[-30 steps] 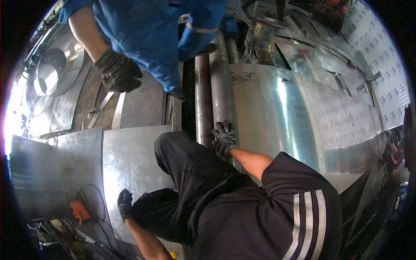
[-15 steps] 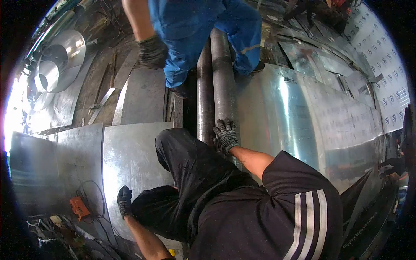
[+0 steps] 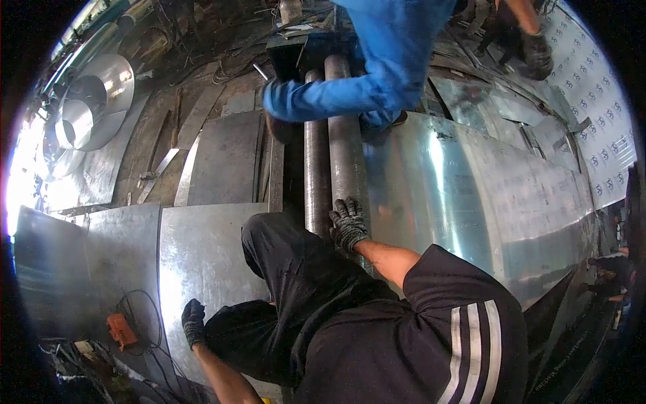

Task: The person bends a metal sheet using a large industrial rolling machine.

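My right hand (image 3: 348,225), in a grey-black knit glove, lies with fingers spread on the right-hand metal roller (image 3: 346,155). Close beside it runs a second, darker roller (image 3: 317,161). A large shiny metal sheet (image 3: 431,195) extends rightward from the rollers, its surface curved and reflecting light. At lower left, my gloved left hand (image 3: 193,323) is beside my bent knee, over a flat metal sheet (image 3: 208,242). Its fingers look curled together, with nothing visible in them.
A person in blue trousers (image 3: 397,60) straddles the rollers' far end, one gloved hand (image 3: 536,55) at upper right. An orange box with cables (image 3: 122,330) lies at lower left. Rolled metal pieces (image 3: 101,101) stand at far left, and a printed white sheet (image 3: 592,108) at right.
The person in blue has shifted right and raised a leg across the rollers, uncovering their far ends. My hands keep nearly the same places; the view has tilted slightly.
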A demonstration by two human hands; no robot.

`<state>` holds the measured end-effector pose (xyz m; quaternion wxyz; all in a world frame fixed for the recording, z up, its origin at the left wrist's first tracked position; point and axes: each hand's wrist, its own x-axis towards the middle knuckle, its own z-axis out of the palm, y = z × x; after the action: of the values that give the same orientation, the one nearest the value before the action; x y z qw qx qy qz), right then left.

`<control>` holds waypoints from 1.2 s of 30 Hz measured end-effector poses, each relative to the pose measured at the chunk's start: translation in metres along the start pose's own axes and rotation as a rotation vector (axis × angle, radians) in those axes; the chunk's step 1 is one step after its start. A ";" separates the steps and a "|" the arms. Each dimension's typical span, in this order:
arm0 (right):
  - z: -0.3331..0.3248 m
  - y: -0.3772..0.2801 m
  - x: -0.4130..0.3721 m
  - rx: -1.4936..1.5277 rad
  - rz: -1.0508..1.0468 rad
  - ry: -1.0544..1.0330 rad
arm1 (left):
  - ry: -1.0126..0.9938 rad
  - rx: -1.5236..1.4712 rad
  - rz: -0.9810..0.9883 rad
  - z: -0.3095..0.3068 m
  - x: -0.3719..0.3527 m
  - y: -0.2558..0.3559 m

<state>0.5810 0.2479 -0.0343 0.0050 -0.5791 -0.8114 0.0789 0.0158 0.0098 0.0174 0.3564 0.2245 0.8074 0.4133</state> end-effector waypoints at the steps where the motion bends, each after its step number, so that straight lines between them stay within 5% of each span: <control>1: 0.001 0.001 0.000 0.001 0.002 -0.002 | -0.006 -0.020 0.010 0.001 0.001 -0.001; 8: -0.006 0.000 -0.001 0.091 0.007 -0.053 | -0.018 0.013 0.050 0.000 -0.003 0.001; 12: 0.061 0.014 0.014 0.075 0.040 0.063 | -0.055 0.024 -0.008 -0.008 0.011 -0.010; 14: 0.053 0.014 0.014 0.139 0.080 0.137 | -0.056 -0.002 -0.010 -0.007 0.013 -0.013; 17: -0.011 -0.001 0.001 0.032 0.020 -0.097 | -0.075 0.016 0.041 -0.008 0.009 -0.012; 36: -0.007 -0.002 0.000 0.077 0.036 -0.029 | -0.053 0.050 0.016 -0.006 0.009 -0.008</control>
<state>0.5798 0.2478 -0.0274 0.0141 -0.5918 -0.7972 0.1184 0.0051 0.0082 0.0100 0.3684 0.2506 0.8059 0.3899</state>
